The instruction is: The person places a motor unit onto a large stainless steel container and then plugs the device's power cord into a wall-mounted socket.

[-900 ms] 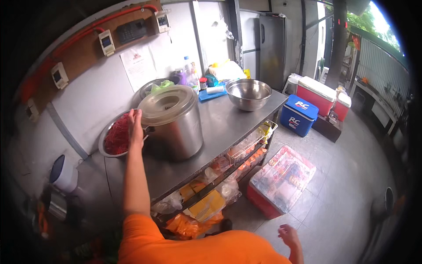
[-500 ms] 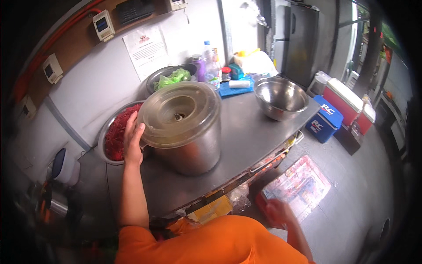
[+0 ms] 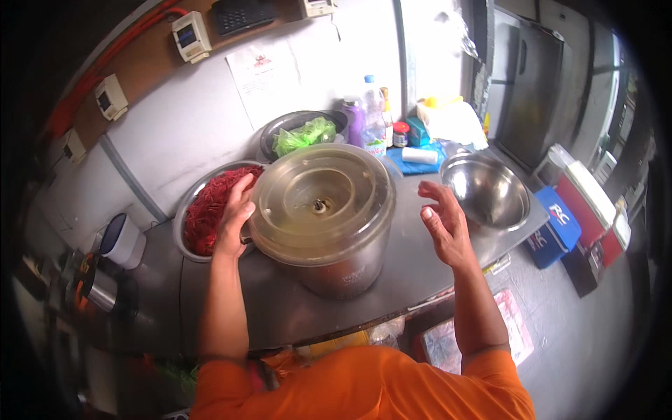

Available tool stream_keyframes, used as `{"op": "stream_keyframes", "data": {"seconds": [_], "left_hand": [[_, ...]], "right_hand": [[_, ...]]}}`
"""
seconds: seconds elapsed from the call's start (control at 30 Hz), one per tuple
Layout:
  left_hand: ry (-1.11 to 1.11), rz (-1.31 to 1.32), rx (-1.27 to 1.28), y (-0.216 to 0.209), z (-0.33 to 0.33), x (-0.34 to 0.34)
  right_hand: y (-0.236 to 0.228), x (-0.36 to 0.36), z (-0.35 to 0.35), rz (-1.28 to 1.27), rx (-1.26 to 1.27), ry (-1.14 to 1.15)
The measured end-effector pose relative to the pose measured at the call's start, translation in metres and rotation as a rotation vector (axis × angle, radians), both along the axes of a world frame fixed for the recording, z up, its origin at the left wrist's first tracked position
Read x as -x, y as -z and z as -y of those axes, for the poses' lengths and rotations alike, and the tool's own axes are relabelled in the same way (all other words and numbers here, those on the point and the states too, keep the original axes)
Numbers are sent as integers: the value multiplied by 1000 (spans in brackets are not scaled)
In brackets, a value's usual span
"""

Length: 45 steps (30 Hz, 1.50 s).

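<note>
A large metal pot [image 3: 336,274] with a translucent plastic lid [image 3: 297,183] stands on the grey metal worktop. My left hand [image 3: 234,220] is against its left side by the lid's rim, with fingers stretched up rather than wrapped round; part of the palm side is hidden. To the pot's right, my right hand [image 3: 446,227] is raised in the air, holding nothing, its fingers apart and slightly bent. Behind my left hand sits a metal basin of red shreds [image 3: 208,213]. Just beyond my right hand is a shiny steel mixing bowl [image 3: 490,192].
Behind the pot are a dark bowl with a green plastic bag [image 3: 306,135], a purple bottle [image 3: 354,120], a clear bottle [image 3: 374,115] and a red-lidded jar [image 3: 400,133]. A blue cooler [image 3: 556,224] and a red cooler [image 3: 586,199] stand on the floor at right.
My right hand has risen from low beside my body to the pot's right side. My left hand stays by the pot's left side. The whole view has shifted.
</note>
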<state>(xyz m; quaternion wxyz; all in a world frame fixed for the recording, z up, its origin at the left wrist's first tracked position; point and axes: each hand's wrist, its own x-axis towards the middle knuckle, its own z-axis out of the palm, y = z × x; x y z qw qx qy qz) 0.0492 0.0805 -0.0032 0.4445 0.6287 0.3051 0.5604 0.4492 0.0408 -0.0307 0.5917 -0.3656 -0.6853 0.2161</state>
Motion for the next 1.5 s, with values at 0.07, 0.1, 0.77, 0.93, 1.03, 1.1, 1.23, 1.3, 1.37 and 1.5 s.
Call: {"op": "stream_keyframes", "data": {"seconds": [0.07,0.1,0.77,0.93,1.03,1.1,1.23,1.3,1.37,1.5], "left_hand": [[49,18,16,-1,-6,-6],[71,13,16,-1,-12,-10],[-15,-19,73,-5,3,-45],[-95,-24,87,0,5,-44],[-165,-119,61,-8,11,-44],[-213,-113,76,-5,6,-43],[-177,-32,90,-1,10,-53],[-219,-18,95,-1,16,-55],[-257,1,56,8,13,-48],[-335,-30,10,18,13,-41]], "right_hand": [[-10,0,-19,16,-65,2],[-13,-3,-29,25,-69,2],[-6,1,-126,-206,114,-383],[-10,7,-139,-285,169,-495],[-11,13,-154,-284,174,-521],[-9,10,-164,-251,153,-537],[-5,3,-162,-254,144,-530],[-4,6,-162,-253,143,-520],[-1,7,-168,-268,142,-533],[-8,5,-158,-175,94,-463]]}}
